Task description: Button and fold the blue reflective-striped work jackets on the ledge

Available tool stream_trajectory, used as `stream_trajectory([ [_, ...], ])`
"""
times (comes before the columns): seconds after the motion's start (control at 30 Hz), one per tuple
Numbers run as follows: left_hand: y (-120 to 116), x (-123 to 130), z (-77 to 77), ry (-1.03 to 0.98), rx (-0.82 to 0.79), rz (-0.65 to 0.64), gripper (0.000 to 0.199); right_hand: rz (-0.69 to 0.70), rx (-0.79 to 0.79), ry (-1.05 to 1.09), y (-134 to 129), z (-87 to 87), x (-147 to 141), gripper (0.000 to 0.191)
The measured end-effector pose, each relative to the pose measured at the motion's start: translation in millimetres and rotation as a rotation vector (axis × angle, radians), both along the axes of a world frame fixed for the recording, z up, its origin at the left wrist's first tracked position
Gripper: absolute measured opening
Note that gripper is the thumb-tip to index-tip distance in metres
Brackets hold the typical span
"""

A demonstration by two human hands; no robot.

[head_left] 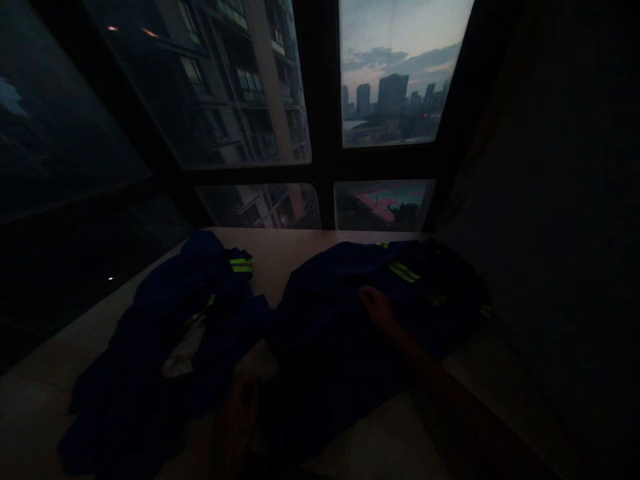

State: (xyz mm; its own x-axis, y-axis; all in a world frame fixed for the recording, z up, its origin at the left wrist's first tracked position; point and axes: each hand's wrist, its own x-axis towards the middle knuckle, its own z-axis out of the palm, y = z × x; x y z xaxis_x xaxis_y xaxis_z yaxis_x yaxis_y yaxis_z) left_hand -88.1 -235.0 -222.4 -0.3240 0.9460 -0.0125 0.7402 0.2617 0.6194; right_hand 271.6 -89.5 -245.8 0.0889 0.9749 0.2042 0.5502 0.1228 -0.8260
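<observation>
1 head-worn camera looks forward and down; it sits above the pale surface (274,252), near the clothes (320,293), and faces the windows (395,100) beyond.

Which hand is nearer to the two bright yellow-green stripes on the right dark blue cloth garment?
Right. The right hand is close, just below and left of the stripes; the left hand is much farther away, toward the lower left.

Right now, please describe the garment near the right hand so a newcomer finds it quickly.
Below the window is a pale ledge. On its right side lies this dark blue garment, beneath the right hand. Its left neighbour, unlike it, shows a pale patch.
</observation>
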Motion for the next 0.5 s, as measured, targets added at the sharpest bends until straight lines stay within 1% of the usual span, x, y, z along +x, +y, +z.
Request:
stream_trajectory([
  [0.07,6,4,2.4,0.127,0.112,-0.089,0.038,0.107,0.06,0.022,-13,9.3,-3,0.026],
  [0.13,16,16,10.0,0.252,0.292,-0.183,0.04,0.184,0.107,-0.017,-26,16.4,0,0.026],
  [0.17,22,25,15.0,0.296,0.371,-0.223,0.039,0.186,0.112,-0.078,-32,18.3,4,0.026],
  [0.2,31,37,20.1,0.325,0.424,-0.26,0.039,0.158,0.101,-0.167,-38,18.7,9,0.026],
  [0.27,51,65,28.4,0.358,0.452,-0.361,0.037,0.06,0.048,-0.377,-52,15.3,19,0.025],
  [0.33,74,96,31.4,0.401,0.388,-0.511,0.041,0.001,0.022,-0.554,-69,7.1,26,0.025],
  [0.4,97,127,28.6,0.467,0.24,-0.654,0.051,-0.008,0.052,-0.67,-88,-3.3,28,0.027],
  [0.47,116,152,22.3,0.488,0.058,-0.747,0.058,-0.006,0.094,-0.74,-106,-13.4,27,0.033],
  [0.5,124,161,19.1,0.477,-0.012,-0.772,0.054,-0.017,0.109,-0.762,-114,-17.8,26,0.036],
])
